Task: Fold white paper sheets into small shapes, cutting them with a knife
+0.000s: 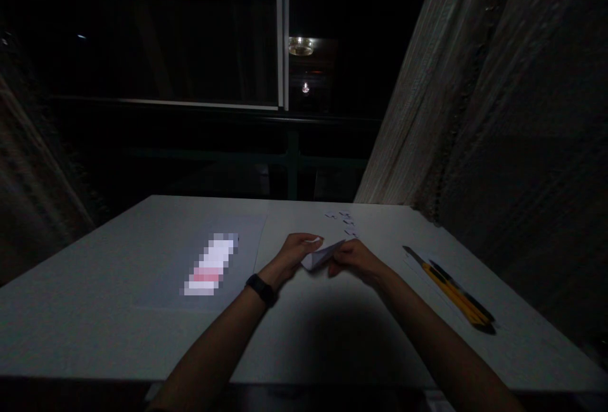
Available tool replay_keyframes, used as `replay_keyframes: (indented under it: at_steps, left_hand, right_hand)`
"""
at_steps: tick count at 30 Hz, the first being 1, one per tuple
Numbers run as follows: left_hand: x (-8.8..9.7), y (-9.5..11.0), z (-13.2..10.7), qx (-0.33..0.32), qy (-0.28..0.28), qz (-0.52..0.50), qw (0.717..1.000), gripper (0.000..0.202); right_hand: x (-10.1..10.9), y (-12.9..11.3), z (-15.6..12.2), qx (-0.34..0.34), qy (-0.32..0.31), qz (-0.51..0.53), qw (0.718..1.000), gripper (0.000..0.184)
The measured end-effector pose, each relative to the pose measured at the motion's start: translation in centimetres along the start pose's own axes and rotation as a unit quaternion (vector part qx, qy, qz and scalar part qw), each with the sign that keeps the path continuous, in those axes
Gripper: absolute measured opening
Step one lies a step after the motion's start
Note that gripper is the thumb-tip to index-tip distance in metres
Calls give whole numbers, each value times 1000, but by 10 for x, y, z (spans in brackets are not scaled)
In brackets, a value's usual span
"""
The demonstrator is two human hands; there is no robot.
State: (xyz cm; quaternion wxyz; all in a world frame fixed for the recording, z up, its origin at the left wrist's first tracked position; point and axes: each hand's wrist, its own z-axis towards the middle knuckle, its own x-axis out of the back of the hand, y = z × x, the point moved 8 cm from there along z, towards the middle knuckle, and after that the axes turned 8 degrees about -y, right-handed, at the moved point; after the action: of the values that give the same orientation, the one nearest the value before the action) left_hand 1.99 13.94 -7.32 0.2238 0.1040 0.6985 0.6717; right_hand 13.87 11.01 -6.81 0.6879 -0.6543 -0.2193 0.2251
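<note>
A small folded piece of white paper [317, 258] is held between both hands above the middle of the table. My left hand [293, 252], with a dark watch on its wrist, pinches the paper's left side, thumb on top. On the paper's right edge the fingers of my right hand [354, 256] are closed. The paper is tilted, with a fold or opening facing me; its far side is partly hidden by the fingers. Just beyond the hands lie several small white paper pieces with dark marks [349, 222].
On the white table [294, 336], a lit, blurred-out screen [209, 266] lies on a pale sheet [251, 241] at left. A yellow utility knife [453, 295] and a dark pen [458, 286] rest on paper at right. A curtain [403, 101] hangs behind the table, by a dark window.
</note>
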Motion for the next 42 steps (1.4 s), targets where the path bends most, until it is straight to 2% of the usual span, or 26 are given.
replay_keyframes:
  at_steps: [4, 8, 13, 18, 23, 28, 34, 39, 42]
  left_hand:
    - [4, 3, 0, -13, 35, 4, 999, 38]
    - [4, 5, 1, -30, 41, 18, 999, 34]
    - [3, 9, 3, -70, 35, 61, 995, 29]
    - [5, 13, 3, -77, 35, 87, 993, 30]
    - [6, 22, 2, -113, 34, 138, 983, 24]
    - [3, 24, 0, -100, 28, 166, 981, 32]
    - [3, 34, -5, -129, 55, 217, 966, 20]
    - [-3, 33, -6, -111, 14, 170, 979, 32]
    - [-4, 29, -5, -95, -5, 134, 987, 32]
  right_hand:
    - [-1, 4, 1, -5, 24, 48, 999, 45]
    - [8, 12, 2, -32, 106, 61, 992, 44]
    - [25, 17, 1, -37, 206, 16, 978, 38]
    - [28, 13, 0, -4, 211, 13, 977, 35]
    - [28, 7, -2, 10, 214, 24, 977, 34]
    - [30, 1, -2, 20, 219, 2, 976, 36]
    - [31, -8, -5, 37, 233, -22, 972, 35]
    - [33, -14, -7, 50, 236, -41, 969, 33]
    - [36, -18, -7, 56, 240, -59, 967, 31]
